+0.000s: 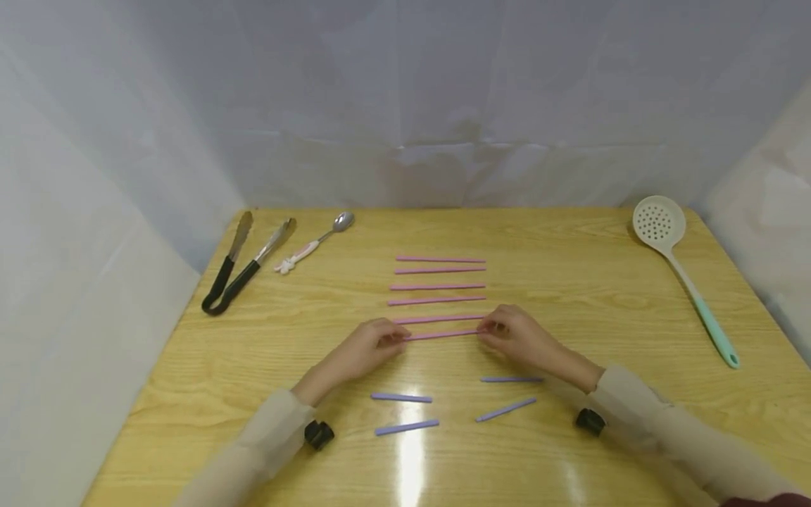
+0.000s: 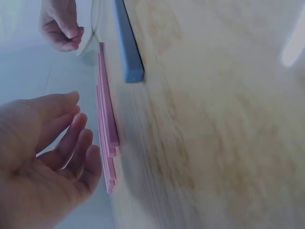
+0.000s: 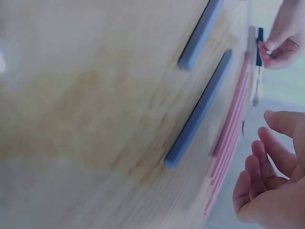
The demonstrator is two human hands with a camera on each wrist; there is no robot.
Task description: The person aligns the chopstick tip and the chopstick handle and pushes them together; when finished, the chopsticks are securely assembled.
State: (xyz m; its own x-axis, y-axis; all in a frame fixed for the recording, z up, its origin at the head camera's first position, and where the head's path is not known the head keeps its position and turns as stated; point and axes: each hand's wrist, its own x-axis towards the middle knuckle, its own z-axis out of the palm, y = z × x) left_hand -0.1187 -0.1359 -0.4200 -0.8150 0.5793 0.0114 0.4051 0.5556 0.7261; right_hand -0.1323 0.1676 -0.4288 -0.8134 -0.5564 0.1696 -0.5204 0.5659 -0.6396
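Observation:
Several pink chopsticks (image 1: pixel 437 286) lie roughly parallel in a column at mid-table. At the left end of the nearest pink chopstick (image 1: pixel 442 334) is my left hand (image 1: pixel 370 345), its fingers loosely bent. My right hand (image 1: pixel 516 336) is at that chopstick's right end. Both wrist views show the hands just off the chopsticks, with nothing between thumb and fingers of the left hand (image 2: pixel 52 152) or the right hand (image 3: pixel 274 186). Nearer to me lie short purple-blue sticks: two on the left, one being this stick (image 1: pixel 405 427), and two on the right, including this one (image 1: pixel 507 410).
Black-handled metal tongs (image 1: pixel 237 274) lie spread at the back left, beside a spoon (image 1: pixel 317 243) with a pink-and-white figured handle. A skimmer (image 1: pixel 660 224) with a mint-green handle lies at the right. Pale sheeting (image 1: pixel 443 105) hangs behind the wooden table (image 1: pixel 570 282).

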